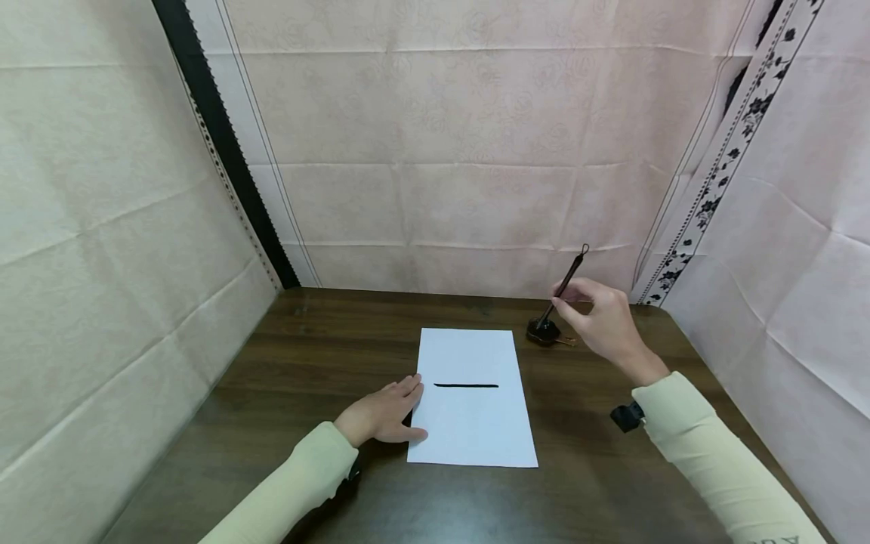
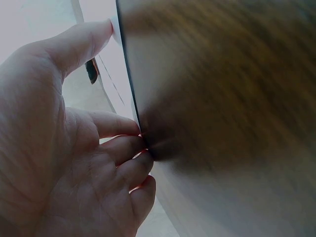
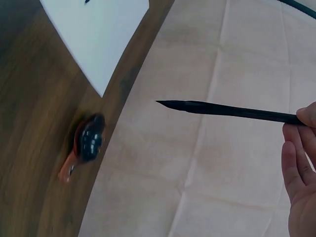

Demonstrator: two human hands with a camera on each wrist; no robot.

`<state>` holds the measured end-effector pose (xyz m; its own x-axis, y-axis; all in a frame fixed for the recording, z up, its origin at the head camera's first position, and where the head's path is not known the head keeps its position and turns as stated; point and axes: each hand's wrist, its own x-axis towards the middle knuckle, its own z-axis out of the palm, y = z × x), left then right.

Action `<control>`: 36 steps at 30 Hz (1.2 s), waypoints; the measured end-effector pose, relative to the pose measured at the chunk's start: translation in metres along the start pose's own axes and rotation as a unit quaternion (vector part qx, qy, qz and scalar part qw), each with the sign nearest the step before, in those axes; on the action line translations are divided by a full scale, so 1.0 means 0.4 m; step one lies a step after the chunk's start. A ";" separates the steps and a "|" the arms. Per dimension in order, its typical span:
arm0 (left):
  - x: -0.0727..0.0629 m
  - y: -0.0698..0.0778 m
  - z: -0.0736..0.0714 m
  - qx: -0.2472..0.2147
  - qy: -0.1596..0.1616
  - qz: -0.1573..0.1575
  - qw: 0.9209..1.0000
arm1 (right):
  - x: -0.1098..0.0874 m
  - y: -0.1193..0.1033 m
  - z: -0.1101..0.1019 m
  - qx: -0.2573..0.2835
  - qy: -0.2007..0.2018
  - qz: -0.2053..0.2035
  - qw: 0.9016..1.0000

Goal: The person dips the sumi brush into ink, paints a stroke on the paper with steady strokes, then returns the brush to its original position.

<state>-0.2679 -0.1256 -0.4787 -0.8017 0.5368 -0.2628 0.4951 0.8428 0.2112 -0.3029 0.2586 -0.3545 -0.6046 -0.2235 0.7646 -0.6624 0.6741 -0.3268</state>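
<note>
A sheet of white paper lies on the table with one black horizontal stroke across it. My left hand rests on its left edge, fingers and thumb extended; the left wrist view shows this hand from the palm side. Between thumb and fingers, my right hand pinches a dark writing brush by the handle. The brush has a pointed black tip, which appears in the right wrist view apart from a small, glossy black ink dish with a brownish projecting part.
The brown wooden table extends around the paper. Pale cloth hangs behind it, with more cloth on the left and right. The ink dish stands to the right of the paper's far corner.
</note>
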 end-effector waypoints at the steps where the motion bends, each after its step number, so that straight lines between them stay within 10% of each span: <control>1: 0.000 0.000 0.000 0.000 0.000 0.000 1.000 | 0.000 0.006 -0.005 -0.005 0.003 -0.009 1.000; 23: -0.009 0.007 -0.007 -0.003 0.004 -0.003 1.000 | -0.078 0.142 -0.006 -0.090 -0.073 -0.212 0.970; 36: -0.011 0.008 -0.007 -0.007 0.004 -0.001 1.000 | -0.127 0.214 0.024 -0.179 -0.085 -0.385 0.901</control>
<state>-0.2639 -0.1255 -0.4743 -0.8050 0.5349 -0.2565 0.4888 0.8431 0.2240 -0.3330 0.3208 -0.4266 -0.1049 -0.8062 0.5822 -0.7473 0.4502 0.4887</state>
